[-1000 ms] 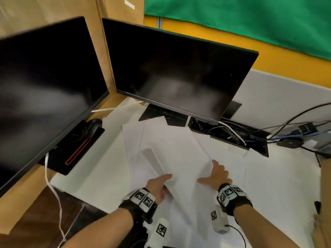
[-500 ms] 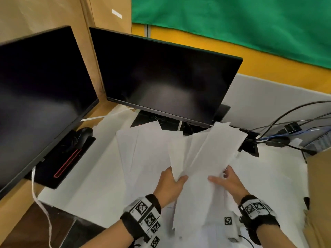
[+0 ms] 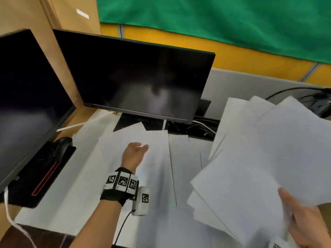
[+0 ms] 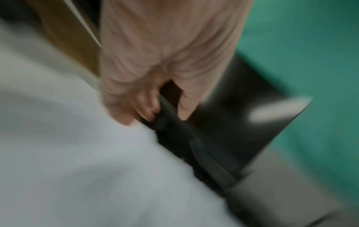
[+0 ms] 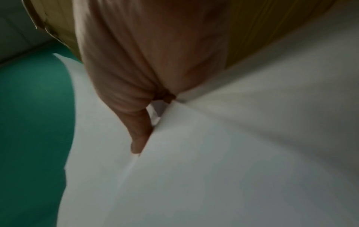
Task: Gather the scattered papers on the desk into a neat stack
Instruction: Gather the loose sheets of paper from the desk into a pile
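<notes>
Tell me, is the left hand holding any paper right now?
No, the left hand hovers with loose fingers over the sheets on the desk, while the right hand grips the fanned bundle of papers.

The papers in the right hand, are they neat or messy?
Messy. The papers fan out with corners sticking out at different angles, gripped by the right hand.

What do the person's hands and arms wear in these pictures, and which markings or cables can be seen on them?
Both forearms are bare, with no sleeves. The left hand has a black wristband carrying square black-and-white code tags. A small white device with one more tag hangs at that wrist, and a thin dark cable runs down from it. The right hand is bare; its wrist is mostly out of frame.
</notes>
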Action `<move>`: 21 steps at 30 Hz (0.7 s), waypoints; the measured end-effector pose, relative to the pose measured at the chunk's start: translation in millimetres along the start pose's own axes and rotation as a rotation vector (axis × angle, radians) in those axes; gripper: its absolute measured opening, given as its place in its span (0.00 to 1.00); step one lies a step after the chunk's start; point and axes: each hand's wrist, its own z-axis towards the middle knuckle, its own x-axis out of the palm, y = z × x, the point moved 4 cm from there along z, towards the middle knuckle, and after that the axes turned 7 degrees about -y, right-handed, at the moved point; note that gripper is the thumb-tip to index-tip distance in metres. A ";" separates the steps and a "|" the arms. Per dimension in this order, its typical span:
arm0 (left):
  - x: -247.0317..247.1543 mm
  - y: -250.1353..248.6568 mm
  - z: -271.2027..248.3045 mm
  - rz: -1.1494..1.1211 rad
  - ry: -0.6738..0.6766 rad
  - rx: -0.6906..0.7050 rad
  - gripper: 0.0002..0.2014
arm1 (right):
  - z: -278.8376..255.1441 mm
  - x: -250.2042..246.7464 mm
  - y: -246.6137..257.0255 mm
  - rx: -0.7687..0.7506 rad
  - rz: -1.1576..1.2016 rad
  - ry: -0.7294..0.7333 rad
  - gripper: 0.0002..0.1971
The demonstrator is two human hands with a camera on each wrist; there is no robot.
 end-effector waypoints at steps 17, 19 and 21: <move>-41.7 97.2 52.4 0.556 -0.159 -0.081 0.24 | -12.0 40.1 -33.7 0.177 0.178 0.193 0.16; -46.4 93.1 44.6 0.470 -0.146 -0.003 0.27 | -17.3 63.4 -31.4 0.199 0.189 0.245 0.15; -56.0 84.5 29.6 0.317 -0.117 0.076 0.24 | -21.4 89.0 -33.2 0.251 0.166 0.305 0.13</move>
